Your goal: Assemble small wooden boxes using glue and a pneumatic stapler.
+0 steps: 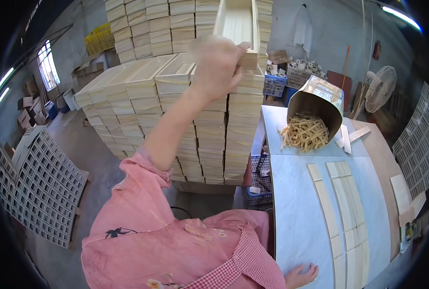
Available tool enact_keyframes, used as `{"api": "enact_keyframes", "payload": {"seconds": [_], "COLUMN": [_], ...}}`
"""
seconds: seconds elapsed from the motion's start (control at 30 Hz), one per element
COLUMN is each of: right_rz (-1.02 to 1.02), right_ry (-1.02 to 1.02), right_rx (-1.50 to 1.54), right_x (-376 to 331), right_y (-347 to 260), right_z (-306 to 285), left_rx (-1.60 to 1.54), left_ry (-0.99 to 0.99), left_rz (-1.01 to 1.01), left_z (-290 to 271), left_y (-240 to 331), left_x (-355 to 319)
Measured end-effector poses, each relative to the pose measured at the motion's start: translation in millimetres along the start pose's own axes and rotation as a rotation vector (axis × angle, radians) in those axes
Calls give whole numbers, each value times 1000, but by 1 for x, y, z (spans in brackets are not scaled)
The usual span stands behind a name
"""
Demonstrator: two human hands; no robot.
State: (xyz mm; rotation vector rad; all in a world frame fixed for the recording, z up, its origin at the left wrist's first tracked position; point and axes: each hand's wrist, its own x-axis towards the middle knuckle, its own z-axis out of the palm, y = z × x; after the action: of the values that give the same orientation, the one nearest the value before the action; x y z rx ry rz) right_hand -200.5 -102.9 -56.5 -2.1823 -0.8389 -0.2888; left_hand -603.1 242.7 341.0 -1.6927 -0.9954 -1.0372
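while left hand [218, 66] grips lower end of pale wooden tray [238, 21] rising above it, i see right hand [300, 276] lie flat, open on table [296, 202].

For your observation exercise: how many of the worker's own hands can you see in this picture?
2. The left hand is raised, gripping a pale wooden tray above the stacked trays. The right hand rests flat on the pale worktable at the bottom edge, partly cut off.

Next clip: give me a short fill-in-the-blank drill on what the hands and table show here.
1. The left hand grips a pale wooden ____ above the stacks.
2. The right hand rests flat on the ____ table.
3. The tipped metal bin spills short wooden ____.

Missing words: box; white; sticks
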Motion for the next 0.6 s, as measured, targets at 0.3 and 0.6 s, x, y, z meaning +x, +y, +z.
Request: {"api": "enact_keyframes", "payload": {"seconds": [0.3,0.6], "right_rz": [-7,6], "right_ry": [27,-36], "right_rx": [24,1], "right_x": [-3,-14], "right_y": [6,2], "right_z": [-1,-8], "left_rx": [-52,-20], "left_ry": [-376,-420], "left_rz": [16,99], "left_z": [36,66], "left_y": [-7,-21], "left_x": [8,13]}}
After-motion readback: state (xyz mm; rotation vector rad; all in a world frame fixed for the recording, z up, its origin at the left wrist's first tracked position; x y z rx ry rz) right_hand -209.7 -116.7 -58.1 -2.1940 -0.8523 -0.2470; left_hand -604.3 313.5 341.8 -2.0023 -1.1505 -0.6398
